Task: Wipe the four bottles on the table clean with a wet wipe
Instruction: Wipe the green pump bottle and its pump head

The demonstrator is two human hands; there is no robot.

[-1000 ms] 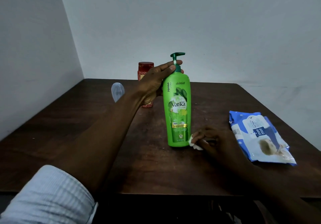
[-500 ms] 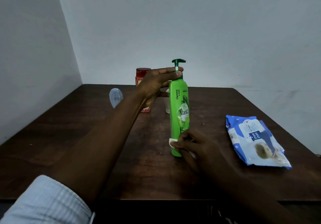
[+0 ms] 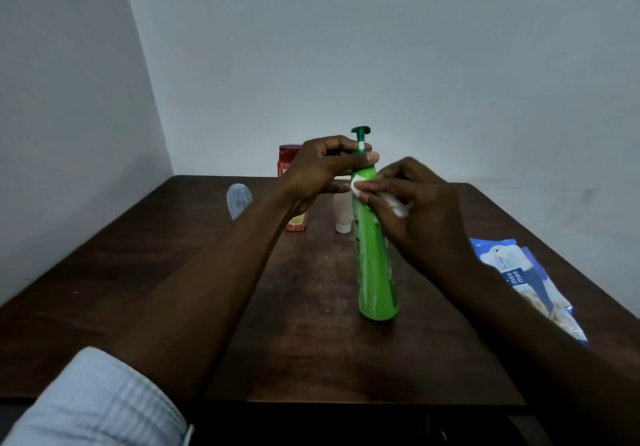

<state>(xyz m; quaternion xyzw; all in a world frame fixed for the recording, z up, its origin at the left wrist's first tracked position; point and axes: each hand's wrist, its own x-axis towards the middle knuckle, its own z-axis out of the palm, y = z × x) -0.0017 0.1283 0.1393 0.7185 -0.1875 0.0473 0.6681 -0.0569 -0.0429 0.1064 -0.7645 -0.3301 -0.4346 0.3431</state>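
Wiping step: I judge the green pump bottle (image 3: 375,262) is mid-clean; it stands upright near the middle of the table (image 3: 138,272).
Wet wipe (image 3: 357,182): bunched white, pressed on the bottle's shoulder just under the neck.
Right hand (image 3: 415,210): fingers curled, pinching the wipe against the plastic.
Left hand (image 3: 325,168): fingers and thumb clamped round the neck below the pump.
Doing it well: I'd hold the neck firm, turn the bottle, and draw the wipe down every side to the base without tipping it.
Behind: red-lidded jar (image 3: 289,158), white tube (image 3: 343,213), clear bottle (image 3: 237,199).
Right edge: wipes pack (image 3: 526,283).
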